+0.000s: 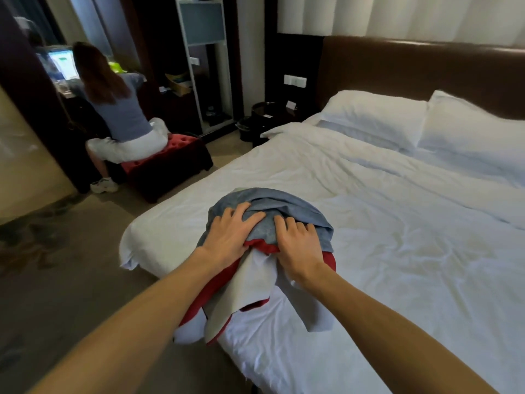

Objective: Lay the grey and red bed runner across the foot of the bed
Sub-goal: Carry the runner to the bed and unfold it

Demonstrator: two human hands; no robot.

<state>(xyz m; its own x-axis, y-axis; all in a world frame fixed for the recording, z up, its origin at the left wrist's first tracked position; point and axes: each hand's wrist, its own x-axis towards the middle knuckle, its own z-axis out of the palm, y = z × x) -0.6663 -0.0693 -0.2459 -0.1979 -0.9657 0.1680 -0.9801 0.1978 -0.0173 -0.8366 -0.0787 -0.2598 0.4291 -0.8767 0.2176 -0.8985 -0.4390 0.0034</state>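
Bed runner (267, 223) is bunched in a heap at the foot edge of the bed (383, 237), close to the foot corner on the floor side, not spread out at all. Grey cloth sits on top of the heap, red shows underneath, and pale lining with red trim spills over the foot edge toward the floor. Both hands are on it, side by side, nearly touching. The left hand (231, 237) lies splayed over the grey hump, fingers spread and pressing down. The right hand (298, 247) has its fingers curled into the grey folds, gripping the cloth. White, creased bedding covers the mattress all around. Up at the head edge, two white pillows (375, 118) rest against a dark brown headboard (426, 66). Off the bed's far side, another person (122, 109) sits on a red stool (170, 157), facing a lit screen (62, 62).
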